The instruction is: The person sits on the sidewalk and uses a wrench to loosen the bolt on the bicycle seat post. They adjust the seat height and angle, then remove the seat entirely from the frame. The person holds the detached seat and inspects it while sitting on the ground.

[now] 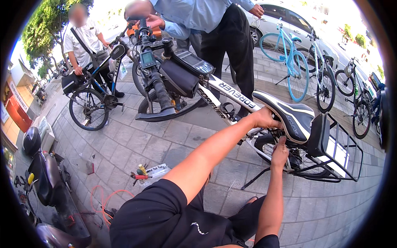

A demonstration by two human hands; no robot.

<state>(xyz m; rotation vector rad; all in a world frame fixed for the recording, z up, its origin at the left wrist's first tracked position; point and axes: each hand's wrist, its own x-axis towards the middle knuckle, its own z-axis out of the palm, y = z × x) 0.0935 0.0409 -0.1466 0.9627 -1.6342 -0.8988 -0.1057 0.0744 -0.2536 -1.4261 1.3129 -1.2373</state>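
A white bicycle with black trim stands in front of me, its frame (232, 96) running from the handlebar at the left to a rear rack. My left hand (266, 118) grips the near side of the black and white saddle (288, 113), some fingers hidden beneath it. Just below, my right hand (280, 154) is closed with the thumb raised, close to the underside of the saddle. What its fingers hold, if anything, is hidden. Behind the saddle sits a black padded backrest (319, 127), joined to the black rear rack (341, 156).
Hand tools (142, 172) lie beside a tool tray (158, 170) on the paving, near an orange hose (108, 199). One person (194, 16) stands by the handlebar (154, 78); another (84, 39) holds a second bicycle (93, 103). A scooter (47, 177) is at left, parked bicycles (289, 62) at right.
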